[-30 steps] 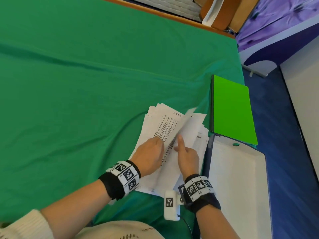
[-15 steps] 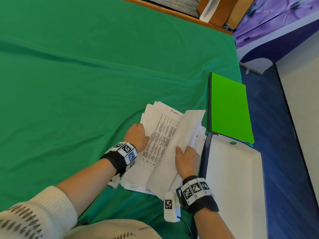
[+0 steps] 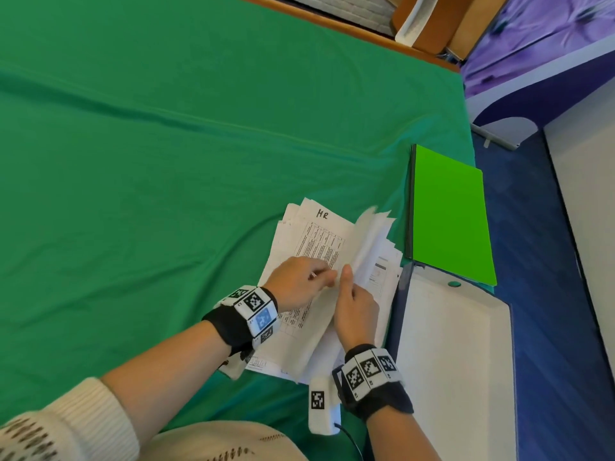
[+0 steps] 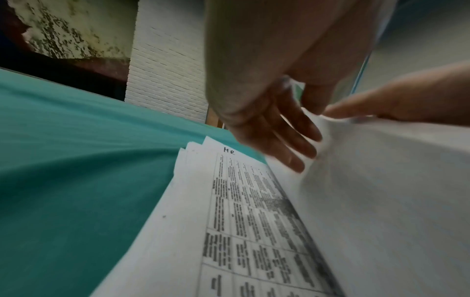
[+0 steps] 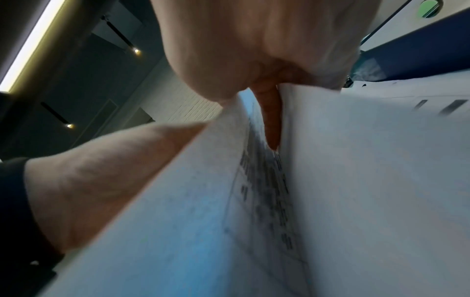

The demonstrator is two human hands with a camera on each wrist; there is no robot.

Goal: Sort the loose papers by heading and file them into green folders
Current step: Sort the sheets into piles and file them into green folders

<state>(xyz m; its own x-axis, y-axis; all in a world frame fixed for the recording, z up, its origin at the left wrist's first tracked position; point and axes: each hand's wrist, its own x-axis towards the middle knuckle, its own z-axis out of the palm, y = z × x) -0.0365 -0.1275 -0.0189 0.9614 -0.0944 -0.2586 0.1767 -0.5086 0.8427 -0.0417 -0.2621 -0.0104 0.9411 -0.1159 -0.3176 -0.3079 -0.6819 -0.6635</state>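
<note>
- Plainly, the loose papers are lying fanned on the green cloth, just left of the green folder.
- Left hand, fingers nearly straight, is pressing the "HR" sheet flat.
- Right hand is pinching lifted sheets between thumb and fingers.
- Being thin, floppy and slippery, they are probably best pinched near an edge.

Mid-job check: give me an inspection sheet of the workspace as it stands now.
Surface: green cloth, creased.
Job's things: paper stack, exposed sheet headed HR; green folder shut, right of stack.
Clutter: white tray beside the stack.
Hands: left hand fingers straight at the lifted sheets; right hand holding lifted sheets.
Cables: black lead from the wrist unit.
Surroundings: blue floor, purple fabric.
</note>
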